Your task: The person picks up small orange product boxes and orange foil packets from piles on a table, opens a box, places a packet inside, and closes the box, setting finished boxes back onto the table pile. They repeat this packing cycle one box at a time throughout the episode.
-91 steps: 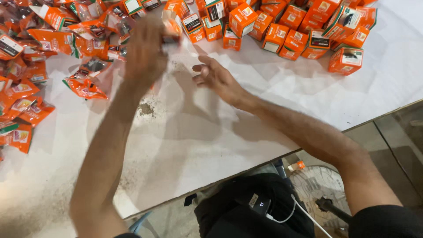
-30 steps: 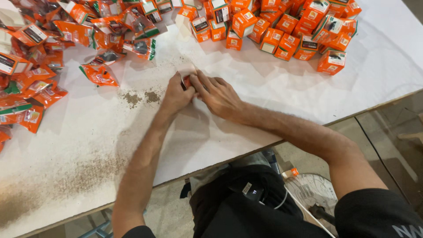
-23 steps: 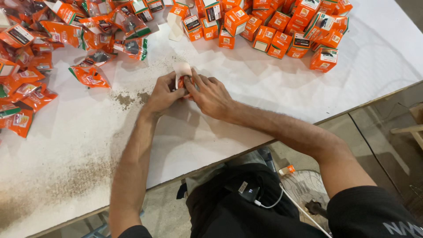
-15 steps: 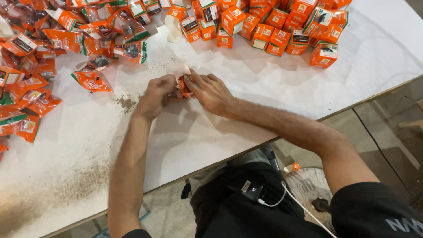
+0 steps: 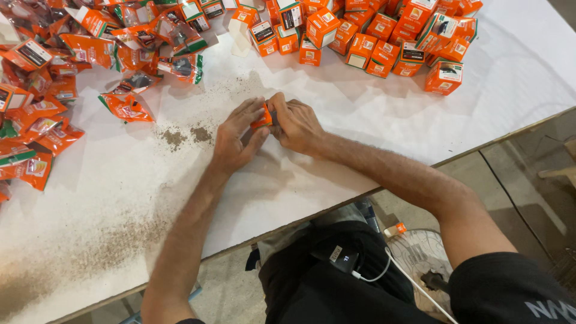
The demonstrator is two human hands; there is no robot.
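Right now my left hand (image 5: 235,139) and right hand (image 5: 298,124) pinch a small orange box (image 5: 262,117) between them, steadying it on the white table (image 5: 360,120), probably closing a flap.

You work at a white table (image 5: 372,114) dusted with brown grit (image 5: 186,135) (thickest near your left edge). Orange sachets (image 5: 54,72) are heaped at left; small orange boxes (image 5: 384,36) crowd the far side.
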